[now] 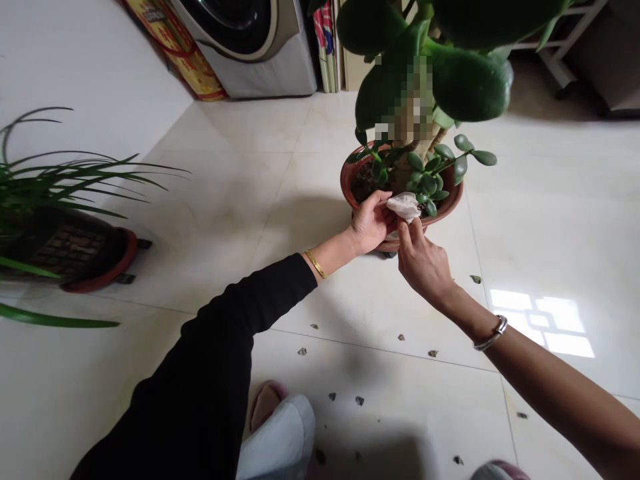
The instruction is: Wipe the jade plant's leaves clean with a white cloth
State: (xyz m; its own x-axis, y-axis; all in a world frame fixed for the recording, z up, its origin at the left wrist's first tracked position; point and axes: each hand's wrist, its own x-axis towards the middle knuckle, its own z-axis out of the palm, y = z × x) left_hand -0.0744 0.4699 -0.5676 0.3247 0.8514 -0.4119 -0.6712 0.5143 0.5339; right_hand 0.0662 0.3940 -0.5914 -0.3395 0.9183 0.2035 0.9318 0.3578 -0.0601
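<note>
A potted jade plant with thick rounded green leaves (473,80) stands ahead of me in a reddish-brown pot (453,203). Over the near rim, a crumpled white cloth or tissue (404,205) sits between my hands, against the small lower leaves (427,183). My left hand (370,223), with a gold bracelet at the wrist, is closed on its left side, thumb on top. From below right, my right hand (425,260) pinches its lower edge; a silver bangle circles that wrist. Whether a leaf lies inside the cloth is hidden.
Several small dried leaf bits (360,401) are scattered on the pale tiled floor (225,200). At left is a dark pot (70,243) of long-leaved grassy plant on a wheeled saucer (107,277). A washing machine (270,67) stands behind; my slippered foot (267,403) is below.
</note>
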